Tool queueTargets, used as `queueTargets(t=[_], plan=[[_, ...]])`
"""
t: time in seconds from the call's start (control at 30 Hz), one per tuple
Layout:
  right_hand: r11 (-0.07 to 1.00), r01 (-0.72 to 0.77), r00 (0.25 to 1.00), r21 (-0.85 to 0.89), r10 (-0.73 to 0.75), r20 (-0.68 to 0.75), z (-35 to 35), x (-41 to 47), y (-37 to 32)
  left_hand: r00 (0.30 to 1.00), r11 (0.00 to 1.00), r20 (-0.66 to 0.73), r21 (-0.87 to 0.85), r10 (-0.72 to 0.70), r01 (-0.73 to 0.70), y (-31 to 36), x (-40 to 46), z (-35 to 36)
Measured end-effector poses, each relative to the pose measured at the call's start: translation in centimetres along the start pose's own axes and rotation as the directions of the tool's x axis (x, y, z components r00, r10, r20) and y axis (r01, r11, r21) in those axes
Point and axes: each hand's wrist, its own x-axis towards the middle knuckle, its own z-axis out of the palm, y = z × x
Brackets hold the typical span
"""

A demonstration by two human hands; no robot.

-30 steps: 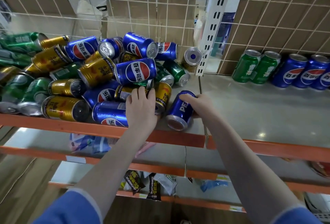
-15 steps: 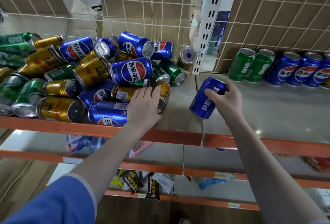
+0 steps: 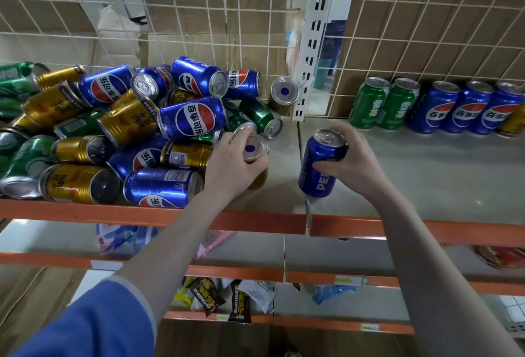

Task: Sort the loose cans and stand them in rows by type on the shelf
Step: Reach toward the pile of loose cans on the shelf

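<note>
A heap of loose blue, gold and green cans (image 3: 113, 135) lies on the left half of the shelf (image 3: 426, 174). My left hand (image 3: 230, 169) grips a gold can (image 3: 255, 152) at the heap's right edge, its silver end with a blue dot facing up. My right hand (image 3: 352, 163) holds a blue Pepsi can (image 3: 321, 163) upright just above the shelf, near the seam between the two shelf boards. At the back right stands a row with two green cans (image 3: 383, 103) and three blue Pepsi cans (image 3: 466, 109); a gold can (image 3: 514, 123) shows at the frame's edge.
A white wire grid backs the shelf, with a slotted white upright post (image 3: 312, 52) between the two bays. An orange front rail (image 3: 255, 223) edges the shelf. Lower shelves hold snack packets (image 3: 221, 297). One gold can (image 3: 284, 95) lies against the grid by the post.
My right hand has turned the blue Pepsi can upright and moved it slightly right. My left hand has closed round a gold can at the heap's edge and tipped its end upward.
</note>
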Motion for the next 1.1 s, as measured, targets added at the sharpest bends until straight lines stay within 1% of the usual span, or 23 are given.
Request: queueTargets(t=[0.07, 0.13, 0.2, 0.3, 0.4, 0.47, 0.6, 0.73, 0.9, 1.0, 1.1], plan=[[0.996, 0.005, 1.0, 0.087, -0.007, 0.013, 0.7, -0.4, 0.0, 0.999, 0.996, 0.003, -0.073, -0.042, 0.042, 0.2, 0.1, 0.5], [0.982, -0.008, 1.0, 0.191, 0.005, 0.017, 1.5, -1.0, 0.0, 0.999, 0.992, -0.003, -0.119, -0.044, 0.044, 0.1, 0.1, 0.9], [0.963, -0.003, 1.0, 0.268, 0.009, -0.021, 2.3, -1.5, 0.1, 0.999, 0.984, -0.022, -0.173, -0.046, 0.042, 0.0, 0.1, 1.1], [0.957, 0.022, 0.994, 0.289, 0.01, -0.107, 2.8, -2.0, 0.2, 0.995, 0.972, -0.084, -0.233, -0.061, 0.04, 0.1, -0.1, 1.6], [0.956, 0.041, 0.979, 0.289, 0.019, -0.201, 2.1, -2.7, 0.3, 0.992, 0.971, -0.117, -0.237, -0.052, 0.023, 0.8, -0.7, 1.8], [0.956, 0.042, 0.963, 0.29, 0.039, -0.267, 0.9, -3.0, 0.6, 0.993, 0.974, -0.112, -0.224, -0.034, 0.008, 1.7, -0.9, 1.8], [0.962, 0.027, 0.941, 0.272, 0.068, -0.333, -3.3, -2.8, 2.1, 0.999, 0.968, -0.035, -0.251, 0.015, -0.023, 4.8, -0.2, 2.5], [0.97, 0.013, 0.928, 0.243, 0.078, -0.363, -8.5, -2.7, 5.4, 0.999, 0.962, -0.008, -0.267, 0.045, -0.046, 9.0, 0.9, 5.3], [0.958, -0.017, 0.921, 0.287, 0.126, -0.367, -17.0, -2.1, 12.6, 0.998, 0.958, 0.001, -0.28, 0.062, -0.059, 16.8, 2.7, 12.2], [0.97, -0.013, 0.928, 0.244, 0.103, -0.359, -23.2, -1.3, 17.2, 1.0, 0.951, 0.008, -0.31, 0.013, -0.01, 21.6, 4.0, 17.5], [0.979, -0.053, 0.945, 0.195, 0.112, -0.307, -29.0, -0.1, 20.9, 1.0, 0.955, 0.019, -0.296, -0.018, 0.023, 26.1, 5.2, 22.0]])
